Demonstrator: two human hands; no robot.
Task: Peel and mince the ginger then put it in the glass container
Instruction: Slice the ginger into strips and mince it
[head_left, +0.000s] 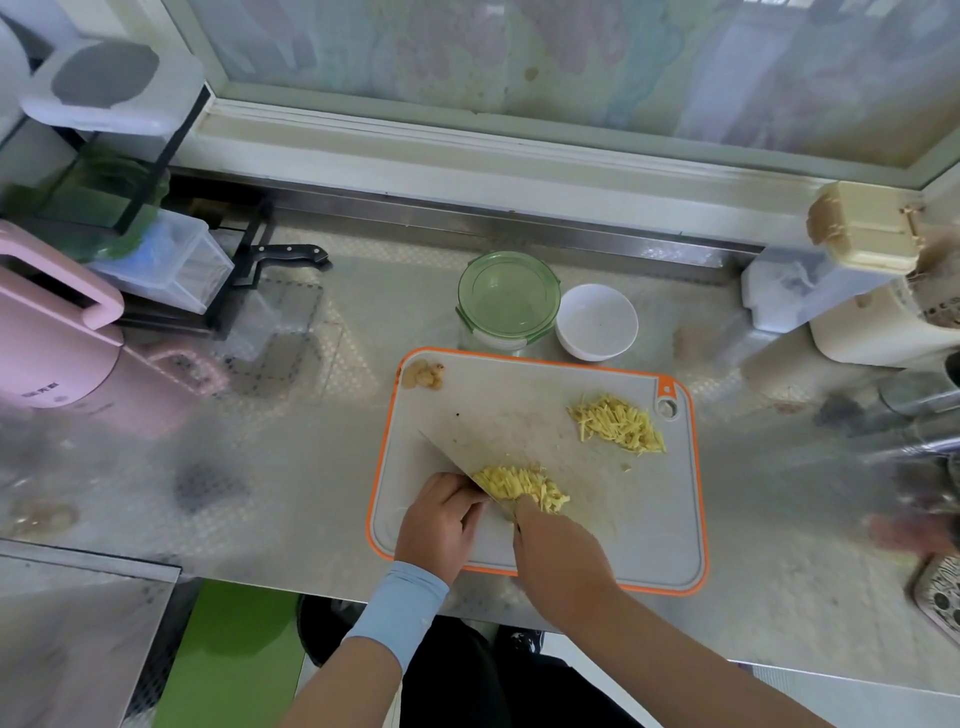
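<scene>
Ginger (522, 488) slivers: light, loose, slippery. Left hand (441, 519) clenches the knife (452, 457); right hand (558, 551) pins them just beyond the blade.

I see two heaps of pale yellow ginger slivers (616, 423) on the grey board, one near my hands; the green-lidded glass container (508, 301) stands shut behind.
</scene>
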